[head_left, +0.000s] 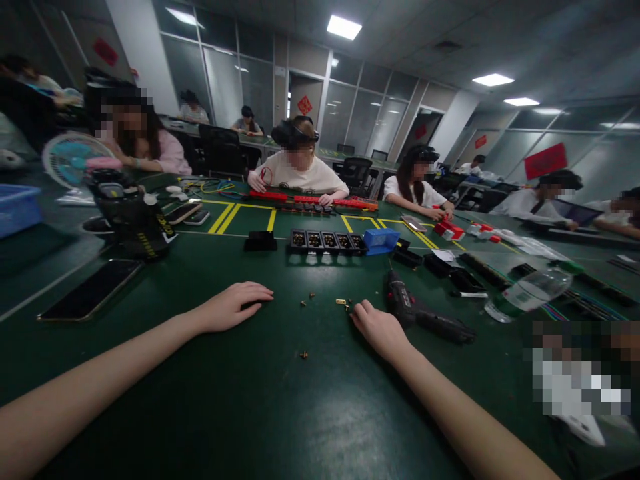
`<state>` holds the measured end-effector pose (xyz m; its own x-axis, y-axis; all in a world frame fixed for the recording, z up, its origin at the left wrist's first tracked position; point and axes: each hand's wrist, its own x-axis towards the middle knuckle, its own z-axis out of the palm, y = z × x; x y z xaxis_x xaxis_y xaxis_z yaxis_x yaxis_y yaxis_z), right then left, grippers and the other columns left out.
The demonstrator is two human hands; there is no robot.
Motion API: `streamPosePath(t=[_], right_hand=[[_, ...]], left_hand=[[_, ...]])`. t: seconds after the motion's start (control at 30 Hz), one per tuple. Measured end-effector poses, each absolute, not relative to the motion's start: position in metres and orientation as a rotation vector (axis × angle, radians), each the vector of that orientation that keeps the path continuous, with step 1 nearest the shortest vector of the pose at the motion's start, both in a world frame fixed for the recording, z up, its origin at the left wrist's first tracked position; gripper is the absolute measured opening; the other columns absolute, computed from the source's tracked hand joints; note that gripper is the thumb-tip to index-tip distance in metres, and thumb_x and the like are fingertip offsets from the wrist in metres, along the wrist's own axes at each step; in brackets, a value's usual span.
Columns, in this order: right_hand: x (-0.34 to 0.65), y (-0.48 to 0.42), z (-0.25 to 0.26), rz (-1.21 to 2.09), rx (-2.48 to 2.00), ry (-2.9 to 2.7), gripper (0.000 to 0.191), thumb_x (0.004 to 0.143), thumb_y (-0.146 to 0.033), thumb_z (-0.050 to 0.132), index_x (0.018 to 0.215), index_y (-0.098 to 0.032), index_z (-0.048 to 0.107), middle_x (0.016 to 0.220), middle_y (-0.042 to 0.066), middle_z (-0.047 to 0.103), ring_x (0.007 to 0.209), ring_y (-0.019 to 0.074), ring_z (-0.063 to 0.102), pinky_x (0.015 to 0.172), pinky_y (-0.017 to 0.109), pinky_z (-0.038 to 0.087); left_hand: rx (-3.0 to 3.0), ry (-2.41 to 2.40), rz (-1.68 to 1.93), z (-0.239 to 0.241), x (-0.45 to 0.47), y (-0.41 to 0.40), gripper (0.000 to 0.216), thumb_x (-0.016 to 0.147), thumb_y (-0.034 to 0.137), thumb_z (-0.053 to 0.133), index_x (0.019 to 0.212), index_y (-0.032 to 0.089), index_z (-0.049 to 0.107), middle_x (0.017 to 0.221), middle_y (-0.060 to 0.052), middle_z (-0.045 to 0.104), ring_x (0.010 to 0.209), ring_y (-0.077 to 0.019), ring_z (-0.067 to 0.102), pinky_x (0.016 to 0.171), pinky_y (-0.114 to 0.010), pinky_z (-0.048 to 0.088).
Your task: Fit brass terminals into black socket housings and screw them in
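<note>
resting palm down on the green table (280,413), the left hand (233,305) lies flat with its fingers loosened and stretched toward the right, holding nothing; its forearm runs back to the near left corner. the right hand (377,327) comes in from the near right corner, knuckles up, fingers curled in, their tips at a small brass part (343,302); whether they pinch it i cannot tell. a few loose screws (303,303) lie scattered between the two hands, and another screw (303,354) sits nearer the near edge. just beside the right hand lies a black electric screwdriver (425,313), long axis slanting from far left to near right, bit end toward the far edge. beyond it, toward the middle of the table, a black compartment tray (327,241) runs crosswise, with a blue box (380,240) at its right end. a phone (90,290) lies near the left edge, and a water bottle (530,293) lies on its side toward the right edge. open room lies between the forearms.
</note>
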<state>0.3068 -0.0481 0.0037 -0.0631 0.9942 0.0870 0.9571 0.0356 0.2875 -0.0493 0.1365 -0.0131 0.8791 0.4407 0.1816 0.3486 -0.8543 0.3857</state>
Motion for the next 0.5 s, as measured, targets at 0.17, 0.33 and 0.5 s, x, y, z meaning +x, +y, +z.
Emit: streamPosePath(t=[0.17,0.33,0.5], right_hand=[[0.3058,-0.047,0.0059,0.355,2.049,2.127,0.024,0.107,-0.031,0.037,0.107,-0.018,0.057,0.099,0.006,0.065,0.072,0.016,0.068,0.048,0.028,0.024],[0.3076,-0.0468,0.0099,0.372,2.115,2.118,0.024,0.106,-0.033,0.039,0.1,-0.018,0.057,0.099,0.006,0.065,0.079,0.0169,0.067,0.052,0.028,0.029],[0.3071,-0.0466,0.01,0.405,2.152,2.075,0.025,0.105,-0.032,0.039,0.099,-0.018,0.058,0.097,0.008,0.066,0.085,0.0195,0.067,0.057,0.028,0.033]], left_hand=[[2.709,0.589,0.366,-0.0141,-0.0493,0.137,0.037,0.1,0.033,0.047,0.136,0.035,0.058,0.141,0.0,0.059,0.134,-0.0229,0.051,0.114,-0.046,0.041],[2.697,0.587,0.369,-0.0153,-0.0498,0.1384,0.038,0.1,0.034,0.047,0.136,0.034,0.058,0.141,0.0,0.06,0.135,-0.0233,0.05,0.115,-0.046,0.04],[2.697,0.57,0.368,-0.0154,-0.0504,0.1385,0.038,0.1,0.034,0.046,0.137,0.033,0.058,0.141,-0.001,0.06,0.135,-0.0239,0.05,0.114,-0.047,0.04]])
